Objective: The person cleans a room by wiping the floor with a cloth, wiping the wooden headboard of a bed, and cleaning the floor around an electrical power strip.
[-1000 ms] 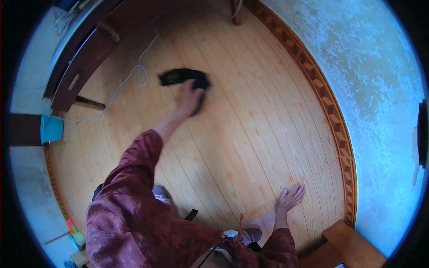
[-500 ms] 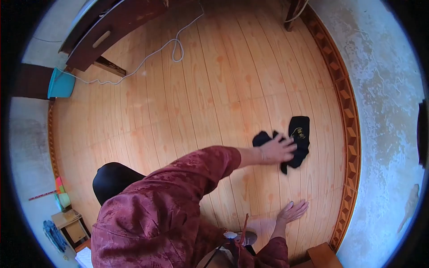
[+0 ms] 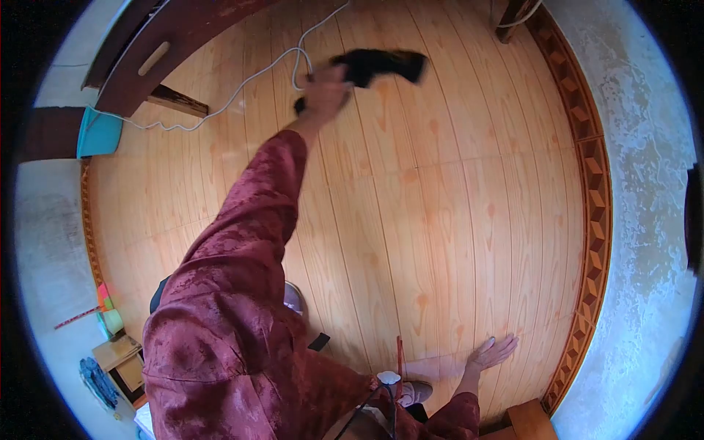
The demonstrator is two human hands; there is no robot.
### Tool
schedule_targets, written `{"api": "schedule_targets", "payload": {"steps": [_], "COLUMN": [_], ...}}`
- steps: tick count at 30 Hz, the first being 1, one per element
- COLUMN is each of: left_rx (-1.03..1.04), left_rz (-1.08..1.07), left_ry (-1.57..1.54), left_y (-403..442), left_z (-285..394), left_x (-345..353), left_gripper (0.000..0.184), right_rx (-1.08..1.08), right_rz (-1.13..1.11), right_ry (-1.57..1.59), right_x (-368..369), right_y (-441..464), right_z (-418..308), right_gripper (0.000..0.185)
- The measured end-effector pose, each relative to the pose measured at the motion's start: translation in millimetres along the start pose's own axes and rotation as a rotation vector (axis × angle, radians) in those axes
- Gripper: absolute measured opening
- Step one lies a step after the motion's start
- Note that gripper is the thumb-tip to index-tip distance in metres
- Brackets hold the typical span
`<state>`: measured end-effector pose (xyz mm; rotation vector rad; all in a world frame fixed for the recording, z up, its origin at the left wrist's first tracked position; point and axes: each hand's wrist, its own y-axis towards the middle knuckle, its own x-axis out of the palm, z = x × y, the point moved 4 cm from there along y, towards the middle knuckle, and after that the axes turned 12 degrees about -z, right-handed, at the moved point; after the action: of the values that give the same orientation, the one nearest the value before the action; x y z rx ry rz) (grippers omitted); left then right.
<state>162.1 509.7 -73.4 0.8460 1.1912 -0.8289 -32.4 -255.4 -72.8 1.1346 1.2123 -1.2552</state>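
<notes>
My left hand (image 3: 325,92), blurred by motion, is on a black cloth (image 3: 381,66) at the upper middle of the wooden floor. The cloth bunches around the fingers and trails off to the right, with a small dark part showing left of the hand. At the lower right my right hand (image 3: 492,353) lies palm down on the floor with its fingers apart, holding nothing. Both arms wear dark red patterned sleeves.
A white cable (image 3: 242,86) curls beside my left hand, near a dark wooden piece of furniture (image 3: 176,48). A turquoise bin (image 3: 100,133) stands at the left wall. Patterned skirting (image 3: 595,213) runs along the right wall. My shoes (image 3: 293,297) are below.
My left hand has swept the black cloth from the right side of the floor to the upper middle, near the cable. My right hand remains flat on the floor.
</notes>
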Motion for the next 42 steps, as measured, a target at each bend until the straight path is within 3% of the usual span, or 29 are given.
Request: {"api": "schedule_targets", "payload": {"steps": [1,4,6,8,11,15,17,18,20,23,25,28,29,31,34,37,38,39,42], "left_rx": [0.007,-0.519,-0.686,-0.799,-0.856,-0.589,-0.235,-0.168,-0.053,0.364,0.511,0.893,0.960,1.104,1.000,0.756,0.609,0.390,0.066], "left_rz": [0.116,-0.129,-0.183,-0.312,-0.418,-0.253,-0.062,-0.044,-0.193,-0.435,-0.580,-0.546,-0.392,-0.420,-0.515,-0.347,-0.542,-0.605,-0.295], "left_ry": [0.034,0.311,0.320,0.133,0.104,0.089,0.013,-0.077,-0.270,-0.603,-0.378,-0.257,-0.264,-0.249,-0.179,-0.219,-0.105,-0.070,0.046], "left_y": [-2,-37,-61,-84,-105,-107,-109,-115,-138,-209,-276,-350,-362,-364,-325,-273,-254,-237,-226], "left_z": [-49,-134,-191,-210,-251,-165,-110,-71,14,106,159,187,187,173,131,67,44,23,-74], "left_x": [2,-27,-27,-52,-53,-82,-80,-83,-94,-53,-64,-59,-65,-57,-54,-59,-54,-66,-62], "left_gripper": [0.044,0.050,0.049,0.048,0.047,0.041,0.043,0.046,0.041,0.039,0.041,0.045,0.041,0.038,0.034,0.038,0.045,0.049,0.057], "right_rx": [-0.001,-0.005,-0.007,0.008,0.021,0.032,0.062,0.074,0.093,0.094,0.084,0.072,0.075,0.075,0.072,0.078,0.086,0.097,0.068], "right_rz": [-0.007,-0.007,0.014,0.003,-0.005,-0.011,-0.027,-0.033,-0.038,-0.024,-0.017,-0.017,-0.022,-0.039,-0.060,-0.090,-0.105,-0.118,-0.091], "right_ry": [-0.006,-0.026,-0.049,-0.044,-0.065,-0.064,-0.077,-0.082,-0.085,-0.122,-0.156,-0.181,-0.191,-0.188,-0.176,-0.190,-0.190,-0.191,-0.221], "right_x": [-1,-1,-1,0,7,9,8,9,9,16,15,18,17,20,15,15,14,12,16], "right_y": [-1,0,-1,-2,0,-4,-3,-3,-5,-3,-3,-1,-1,-4,-2,-2,-2,-2,0], "right_z": [0,-1,0,1,7,9,8,8,11,10,13,15,16,15,14,10,9,9,13], "right_gripper": [0.057,0.056,0.054,0.054,0.054,0.055,0.055,0.055,0.055,0.056,0.056,0.057,0.058,0.058,0.059,0.058,0.058,0.058,0.057]}}
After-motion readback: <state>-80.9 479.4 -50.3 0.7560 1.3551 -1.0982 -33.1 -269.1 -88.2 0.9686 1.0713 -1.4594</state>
